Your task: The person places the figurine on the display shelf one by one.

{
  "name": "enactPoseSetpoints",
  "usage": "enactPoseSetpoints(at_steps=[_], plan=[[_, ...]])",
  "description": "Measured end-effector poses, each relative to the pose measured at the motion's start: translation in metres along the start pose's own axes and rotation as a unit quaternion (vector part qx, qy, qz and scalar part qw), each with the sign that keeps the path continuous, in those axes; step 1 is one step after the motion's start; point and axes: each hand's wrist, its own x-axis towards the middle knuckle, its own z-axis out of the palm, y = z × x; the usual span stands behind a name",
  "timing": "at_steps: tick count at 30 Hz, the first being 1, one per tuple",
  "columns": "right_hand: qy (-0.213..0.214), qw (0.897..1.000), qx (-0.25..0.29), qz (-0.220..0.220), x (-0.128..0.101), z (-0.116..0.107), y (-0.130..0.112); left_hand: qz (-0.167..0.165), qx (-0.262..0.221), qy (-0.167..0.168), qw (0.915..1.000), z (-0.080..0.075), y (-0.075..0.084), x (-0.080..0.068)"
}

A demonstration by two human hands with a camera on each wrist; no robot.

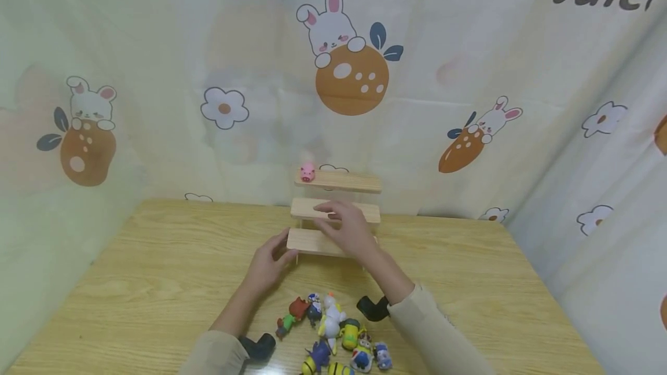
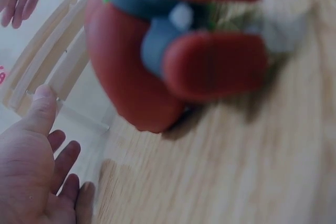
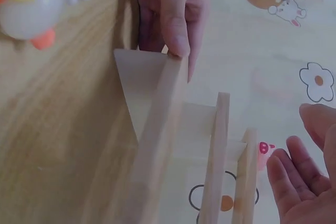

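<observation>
The three-tier wooden shelf (image 1: 333, 213) is standing at the centre of the head view, at the far edge of the table (image 1: 130, 282), with a pink pig figure (image 1: 307, 173) sitting on the left end of its top step. The likeliest mishap is the light shelf sliding or tipping, shaking the pig off, if either hand pushes unevenly. The left hand (image 1: 268, 262) is touching the lowest step's left end, thumb on the corner, fingers relaxed and gripping nothing. The right hand (image 1: 348, 225) is hovering, or perhaps lightly resting, flat over the middle step, fingers straight and empty. A cluster of small toy figures (image 1: 333, 328) is lying at the bottom centre.
</observation>
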Motion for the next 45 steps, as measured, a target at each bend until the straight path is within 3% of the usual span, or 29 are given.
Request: enactPoseSetpoints(at_steps=[10,22,28,33,40,45], plan=[[-0.043,0.998,0.006,0.039,-0.030,0.000,0.008,0.007,0.010,0.001,0.9999,0.000,0.002,0.000],[-0.072,0.997,-0.008,0.016,-0.056,0.004,0.014,0.012,0.016,0.004,0.9998,0.001,0.001,0.000],[-0.107,0.994,-0.012,0.012,-0.064,0.004,0.015,0.003,0.022,0.001,0.9997,0.000,-0.001,0.001],[-0.163,0.986,0.018,0.038,-0.070,0.004,0.018,0.004,0.031,0.003,0.9995,0.000,-0.003,0.001],[-0.251,0.966,0.032,0.053,-0.075,0.004,0.026,0.005,0.029,0.004,0.9996,-0.001,-0.001,0.000],[-0.289,0.954,0.039,0.077,-0.078,0.002,0.031,0.004,0.037,0.003,0.9993,-0.002,0.001,0.000]])
